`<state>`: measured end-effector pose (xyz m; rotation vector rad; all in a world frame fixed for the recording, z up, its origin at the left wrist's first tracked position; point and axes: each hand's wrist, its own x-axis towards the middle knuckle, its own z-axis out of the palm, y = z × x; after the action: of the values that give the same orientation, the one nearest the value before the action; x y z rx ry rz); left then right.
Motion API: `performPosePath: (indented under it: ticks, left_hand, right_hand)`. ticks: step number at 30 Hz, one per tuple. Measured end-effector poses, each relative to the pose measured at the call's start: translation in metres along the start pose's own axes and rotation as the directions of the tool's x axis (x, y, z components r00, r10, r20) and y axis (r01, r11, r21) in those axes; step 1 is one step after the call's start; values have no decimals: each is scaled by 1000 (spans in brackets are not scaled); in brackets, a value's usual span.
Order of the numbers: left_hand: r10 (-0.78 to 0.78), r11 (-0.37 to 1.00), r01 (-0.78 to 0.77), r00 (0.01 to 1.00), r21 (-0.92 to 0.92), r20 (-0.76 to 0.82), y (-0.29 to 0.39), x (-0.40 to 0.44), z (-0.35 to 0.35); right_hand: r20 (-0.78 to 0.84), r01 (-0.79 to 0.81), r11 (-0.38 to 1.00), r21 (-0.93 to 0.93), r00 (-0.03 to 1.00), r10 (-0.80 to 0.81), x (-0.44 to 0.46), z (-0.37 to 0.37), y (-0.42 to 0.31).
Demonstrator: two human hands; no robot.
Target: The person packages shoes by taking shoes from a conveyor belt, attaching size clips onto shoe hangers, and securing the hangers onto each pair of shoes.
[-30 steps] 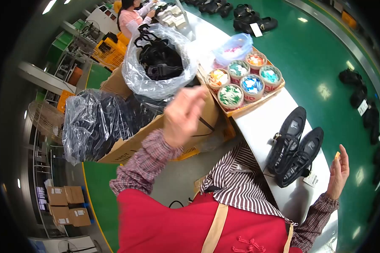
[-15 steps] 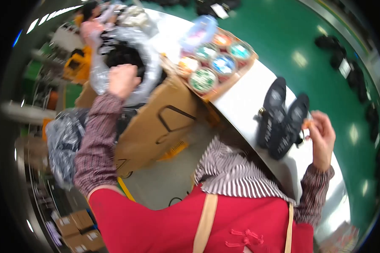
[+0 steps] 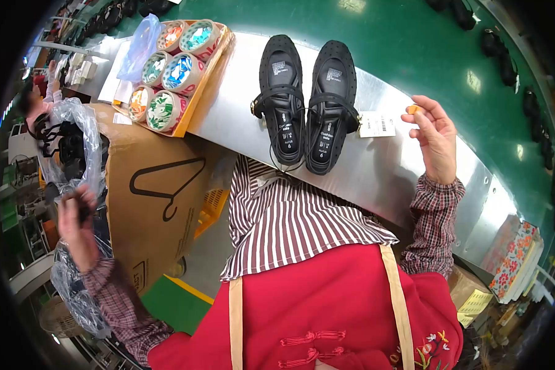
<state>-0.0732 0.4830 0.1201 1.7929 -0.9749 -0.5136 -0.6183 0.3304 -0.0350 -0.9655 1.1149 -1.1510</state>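
A pair of black strapped flat shoes [image 3: 332, 114] lies side by side on the metal table, toes pointing away from me. A white paper tag [image 3: 377, 124] hangs beside the right shoe. My right hand [image 3: 435, 132] is right of the tag, pinching a small orange piece [image 3: 413, 109] between thumb and fingers. At the left, my left hand [image 3: 79, 225] is blurred, with fingers curled round something dark that I cannot make out. It is beside a clear plastic bag [image 3: 92, 148] of black items in a cardboard box [image 3: 157, 145].
A cardboard tray [image 3: 185, 126] at the table's far left holds several round tubs of coloured pieces, with a bluish plastic bag [image 3: 143, 49] beside them. Flowered papers or boxes [image 3: 515, 259] stand at the right. More black shoes [image 3: 498, 58] lie beyond the green surface.
My view has turned right, so the shoes appear nearer the middle. My left hand has come out of the bag's opening to its near side. My right hand still pinches the orange piece.
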Motion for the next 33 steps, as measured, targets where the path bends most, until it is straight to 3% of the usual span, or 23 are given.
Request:
performPosePath:
  ticks: [2, 5, 8, 11, 13, 15, 17, 18, 22, 25, 27, 28, 33]
  left_hand:
    - [-5, 1000, 3, 952, 10, 306, 10, -30, 68]
    - [-126, 975, 199, 854, -95, 504, 1, -61, 151]
    - [52, 983, 78, 750, -166, 659, -8, -62, 209]
    - [158, 971, 23, 689, -240, 707, -7, -64, 244]
    - [179, 930, 138, 641, -341, 747, 1, -67, 260]
    - [128, 948, 168, 573, -269, 809, 9, -66, 270]
    - [79, 936, 244, 557, -254, 827, 15, -68, 278]
    - [144, 941, 180, 557, -288, 818, 8, -68, 284]
    - [150, 935, 187, 566, -303, 810, 3, -72, 289]
    - [281, 909, 99, 573, -405, 770, -2, -73, 291]
    - [179, 897, 277, 485, -344, 856, 0, -71, 286]
    - [206, 888, 234, 567, -396, 798, 5, -78, 292]
    - [229, 785, 326, 638, -528, 735, 3, -78, 295]
  right_hand:
    - [72, -51, 997, 62, 996, 47, 0, 9, 12]
    - [150, -122, 985, 125, 983, 103, -7, 27, 12]
    - [253, -128, 976, 175, 964, 81, -16, 39, 3]
    - [268, -173, 976, 133, 954, 133, -26, 55, 2]
    - [266, -139, 980, 142, 959, 97, -27, 70, 6]
    - [260, -144, 969, 199, 961, 90, -26, 83, 5]
    - [289, -230, 908, 350, 949, 129, -22, 91, 5]
    - [250, -225, 914, 337, 958, 143, -21, 95, 4]
    - [286, -226, 890, 395, 951, 115, -19, 99, 9]
    - [265, -239, 902, 359, 953, 147, -22, 107, 9]
    - [251, -231, 906, 355, 957, 145, -24, 112, 7]
    - [239, -232, 906, 353, 959, 152, -24, 114, 4]
    - [214, -194, 956, 221, 966, 147, -22, 94, 5]
